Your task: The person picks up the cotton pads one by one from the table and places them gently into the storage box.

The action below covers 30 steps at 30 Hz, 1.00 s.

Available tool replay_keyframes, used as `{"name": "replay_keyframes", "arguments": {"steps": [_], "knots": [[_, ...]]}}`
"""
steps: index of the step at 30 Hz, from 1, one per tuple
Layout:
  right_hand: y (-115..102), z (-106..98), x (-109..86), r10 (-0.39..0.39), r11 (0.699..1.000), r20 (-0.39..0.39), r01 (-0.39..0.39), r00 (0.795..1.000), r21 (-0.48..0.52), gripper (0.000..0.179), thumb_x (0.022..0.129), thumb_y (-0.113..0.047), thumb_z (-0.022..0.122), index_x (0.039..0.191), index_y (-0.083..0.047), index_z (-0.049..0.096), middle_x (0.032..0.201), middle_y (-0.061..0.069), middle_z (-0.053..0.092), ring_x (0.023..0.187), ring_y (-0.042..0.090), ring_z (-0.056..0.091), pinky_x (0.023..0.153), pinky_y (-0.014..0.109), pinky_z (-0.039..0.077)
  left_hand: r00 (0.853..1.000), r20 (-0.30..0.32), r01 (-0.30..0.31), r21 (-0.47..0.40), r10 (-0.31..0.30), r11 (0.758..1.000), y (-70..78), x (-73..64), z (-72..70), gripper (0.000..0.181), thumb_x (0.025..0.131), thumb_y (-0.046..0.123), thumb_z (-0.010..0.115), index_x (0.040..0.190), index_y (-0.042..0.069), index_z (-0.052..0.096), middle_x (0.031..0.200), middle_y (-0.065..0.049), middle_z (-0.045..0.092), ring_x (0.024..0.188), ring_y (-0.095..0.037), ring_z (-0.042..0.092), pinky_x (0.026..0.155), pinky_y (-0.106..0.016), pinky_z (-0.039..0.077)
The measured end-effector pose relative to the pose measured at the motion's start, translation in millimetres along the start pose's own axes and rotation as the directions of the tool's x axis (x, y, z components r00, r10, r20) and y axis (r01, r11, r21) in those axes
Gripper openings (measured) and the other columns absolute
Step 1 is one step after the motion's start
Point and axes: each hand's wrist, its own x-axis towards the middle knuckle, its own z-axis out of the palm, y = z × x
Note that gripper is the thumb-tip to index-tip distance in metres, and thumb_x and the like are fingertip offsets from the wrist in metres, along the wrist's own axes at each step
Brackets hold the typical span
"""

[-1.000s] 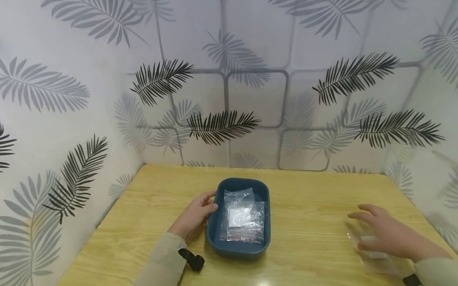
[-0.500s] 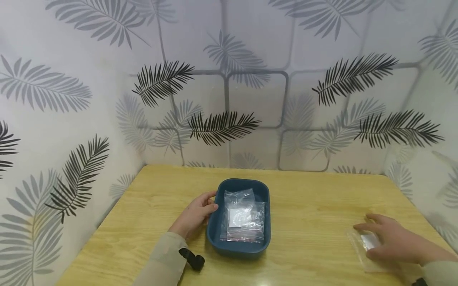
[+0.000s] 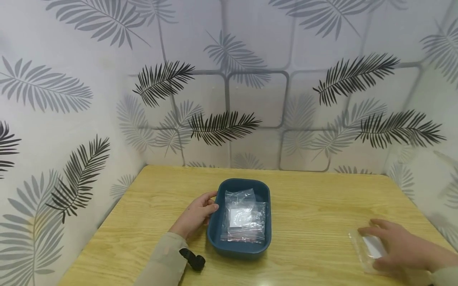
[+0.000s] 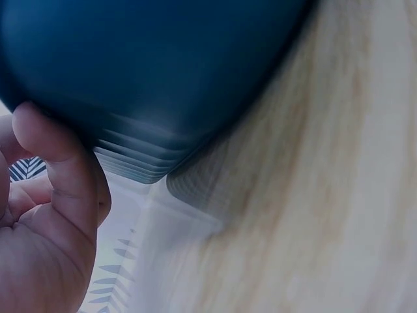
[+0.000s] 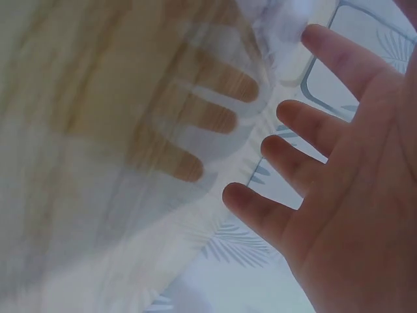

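In the head view a dark blue plastic bin (image 3: 239, 252) stands on the table, with several clear zip bags (image 3: 247, 222) inside, one showing a white card. My left hand (image 3: 195, 214) holds the bin's left side, its thumb at the rim. The left wrist view shows these curled fingers (image 4: 62, 169) against the bin's outer wall (image 4: 143, 85). At the right, my right hand (image 3: 400, 246) hovers low over another clear bag (image 3: 359, 252) with a white insert, partly covering it. The right wrist view shows its fingers (image 5: 306, 127) spread, holding nothing.
The yellow wood-grain table (image 3: 307, 210) reaches back to a wall (image 3: 257, 99) with a feather pattern. Walls also close in the left and right sides. Its surface is glossy and mirrors the right hand's fingers.
My right hand has moved a little to the right and nearer to me, leaving more of the clear bag's left part visible. The left hand and the bin have stayed put.
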Motion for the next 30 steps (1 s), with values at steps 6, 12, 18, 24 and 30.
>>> {"name": "replay_keyframes", "arguments": {"steps": [6, 12, 18, 24, 30], "knots": [[4.2, 1.3, -6.8, 0.031, 0.999, 0.04, -0.032, 0.999, 0.027, 0.076, 0.068, -0.04, 0.089, 0.134, -0.012, 0.063, 0.136, 0.036, 0.047, 0.118, 0.06, 0.046, 0.081, 0.071, 0.044, 1.0, 0.012, -0.008, -0.008, 0.008, 1.0, 1.1, 1.7, 0.3, 0.054, 0.104, 0.015, 0.057, 0.155, 0.009, 0.039, 0.105, -0.011, 0.051, 0.069, -0.017, 0.047, 0.061, -0.03, 0.044], [-0.3, 4.4, -5.0, 0.029, 0.999, -0.024, -0.028, 0.999, 0.017, 0.07, 0.068, -0.04, 0.089, 0.127, -0.008, 0.068, 0.131, 0.034, 0.051, 0.112, 0.057, 0.052, 0.08, 0.07, 0.046, 1.0, 0.013, 0.001, 0.01, -0.001, 1.0, -1.4, 1.4, 0.1, 0.054, 0.104, 0.015, 0.057, 0.155, 0.011, 0.04, 0.106, -0.012, 0.052, 0.069, -0.019, 0.046, 0.061, -0.029, 0.044], [-3.0, 5.8, 3.6, 0.037, 0.999, -0.082, -0.038, 0.996, -0.013, 0.06, 0.067, -0.04, 0.091, 0.117, -0.011, 0.073, 0.129, 0.03, 0.054, 0.111, 0.054, 0.053, 0.085, 0.068, 0.046, 1.0, 0.016, -0.011, 0.016, 0.011, 1.0, -0.3, 2.2, -0.3, 0.055, 0.104, 0.017, 0.058, 0.155, 0.01, 0.039, 0.106, -0.011, 0.052, 0.069, -0.019, 0.046, 0.061, -0.03, 0.044], [-3.3, 6.1, 11.2, 0.03, 1.0, -0.098, -0.03, 0.995, -0.004, 0.055, 0.065, -0.038, 0.092, 0.109, -0.012, 0.073, 0.123, 0.028, 0.057, 0.11, 0.051, 0.056, 0.088, 0.065, 0.046, 1.0, 0.013, 0.005, 0.013, -0.006, 1.0, -1.1, 1.2, -0.2, 0.054, 0.104, 0.015, 0.057, 0.155, 0.011, 0.04, 0.105, -0.011, 0.052, 0.067, -0.019, 0.044, 0.06, -0.03, 0.042], [-5.1, 6.1, 22.2, 0.011, 0.999, -0.127, -0.016, 0.992, -0.035, 0.052, 0.063, -0.037, 0.093, 0.102, -0.014, 0.068, 0.113, 0.015, 0.06, 0.102, 0.038, 0.059, 0.085, 0.056, 0.049, 1.0, 0.008, 0.01, 0.002, -0.01, 1.0, 0.6, 0.3, 1.3, 0.054, 0.104, 0.016, 0.057, 0.155, 0.012, 0.04, 0.107, -0.011, 0.052, 0.068, -0.019, 0.044, 0.061, -0.031, 0.042]]}}
